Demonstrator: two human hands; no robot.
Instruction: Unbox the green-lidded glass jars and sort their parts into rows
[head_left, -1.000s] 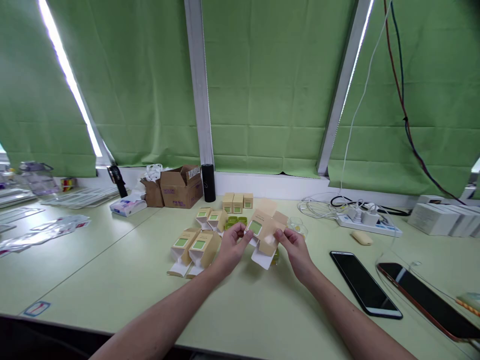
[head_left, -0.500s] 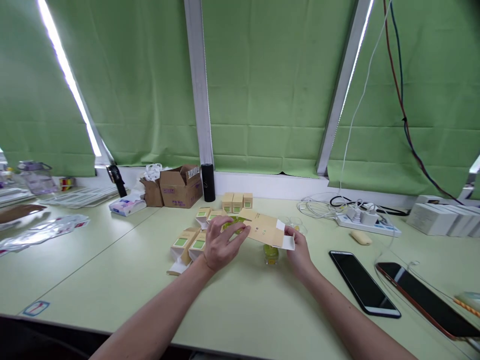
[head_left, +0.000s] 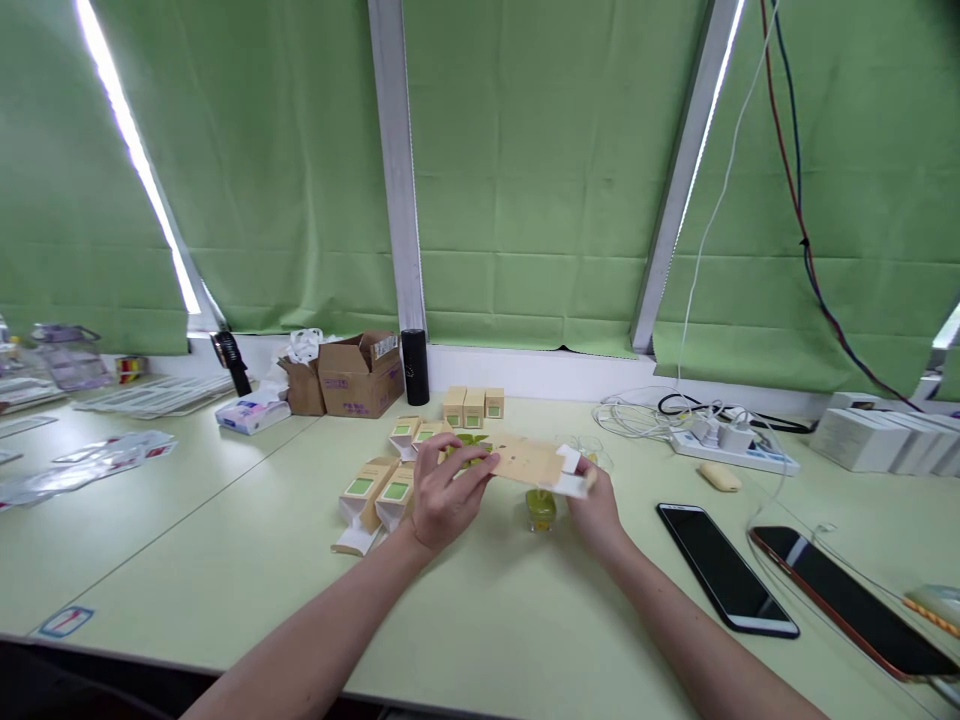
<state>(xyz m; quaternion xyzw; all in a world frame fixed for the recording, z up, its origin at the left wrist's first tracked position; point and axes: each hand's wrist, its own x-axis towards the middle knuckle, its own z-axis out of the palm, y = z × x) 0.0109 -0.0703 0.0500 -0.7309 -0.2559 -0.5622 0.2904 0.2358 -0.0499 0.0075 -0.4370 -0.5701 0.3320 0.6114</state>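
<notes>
Between my hands, above the table, is a tan paper box with white end flaps, held level. My left hand pinches its left end between thumb and fingers. At the right end, my right hand grips near the white flaps, slightly blurred. Just below the box stands a small glass jar with green and yellow in it. Behind the box and my left fingers, green leaf-like pieces show in part. Left of my left hand lie open tan boxes with green labels and white flaps.
Upright small tan boxes stand farther back. A black cylinder and an open cardboard carton are by the wall. Two phones lie at right, below a power strip with tangled white cables. A tissue pack lies at left.
The tan box has tipped flatter, and its white flaps stand more apart at the right end. My right fingers have shifted at the flaps. The jar stays in place.
</notes>
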